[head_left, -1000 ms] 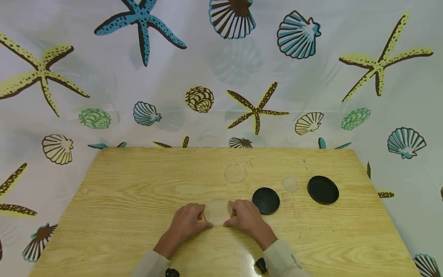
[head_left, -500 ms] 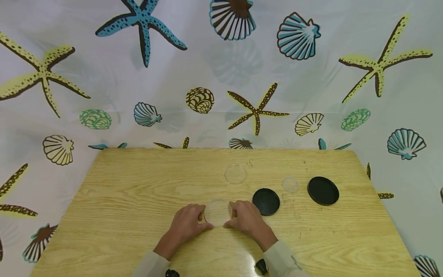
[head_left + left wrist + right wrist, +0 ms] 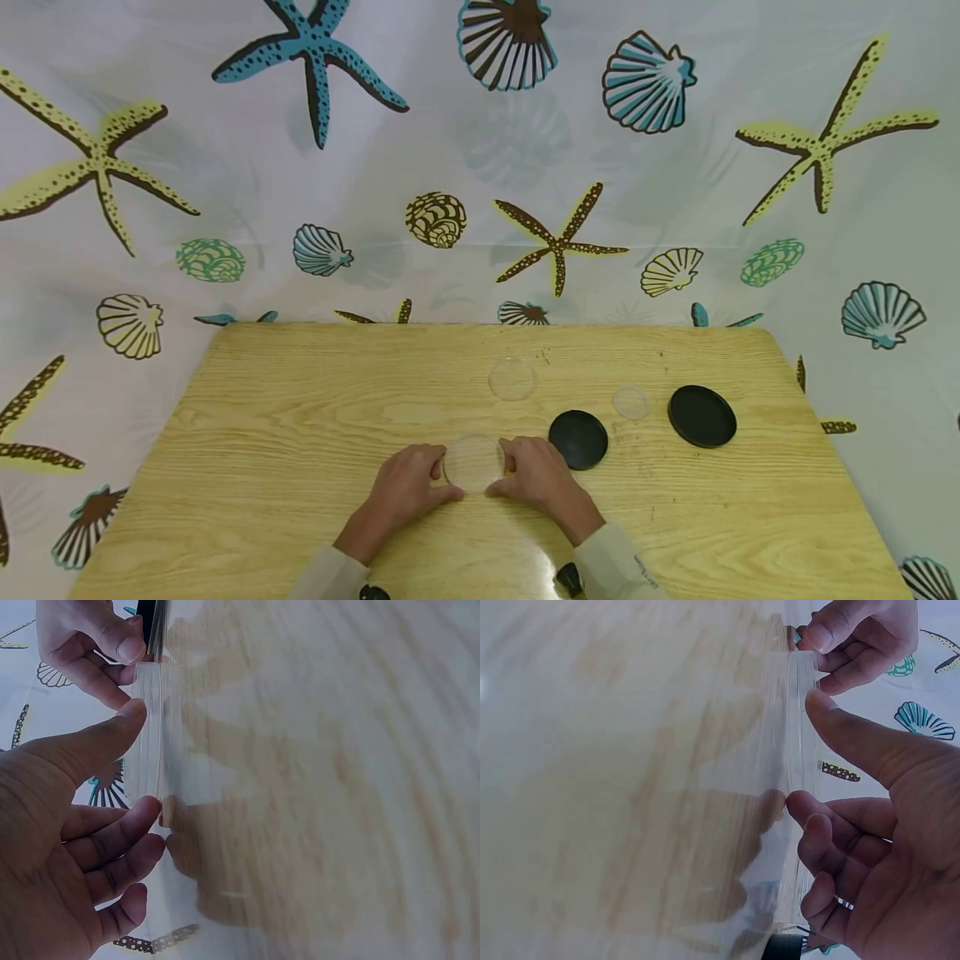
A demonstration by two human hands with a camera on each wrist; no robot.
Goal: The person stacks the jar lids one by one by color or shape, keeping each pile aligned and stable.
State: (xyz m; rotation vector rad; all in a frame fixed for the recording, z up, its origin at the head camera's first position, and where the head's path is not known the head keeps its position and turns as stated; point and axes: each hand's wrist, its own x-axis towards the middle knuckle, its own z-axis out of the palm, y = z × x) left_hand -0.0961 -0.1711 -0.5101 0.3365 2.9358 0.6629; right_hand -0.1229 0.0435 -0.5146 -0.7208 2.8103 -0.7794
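A clear, shallow round dish [image 3: 474, 464] lies on the wooden table between the two hands. From the left, my left hand [image 3: 411, 483] pinches its rim between thumb and index finger. My right hand [image 3: 538, 477] does the same from the right. In the left wrist view the dish's transparent side wall [image 3: 150, 765] shows stacked ridges, with the thumb against its near side. The right wrist view has that wall [image 3: 801, 742] between thumb and fingertip, low over the glossy tabletop. A black round shallow dish [image 3: 577, 439] sits just beyond the right hand.
A clear round disc [image 3: 513, 379] lies farther back, and a smaller clear disc [image 3: 632, 402] to its right. Another black round dish [image 3: 702, 416] with a raised rim is at the right. The wooden table [image 3: 300, 400] ends at a curtain [image 3: 420, 125] printed with shells and starfish.
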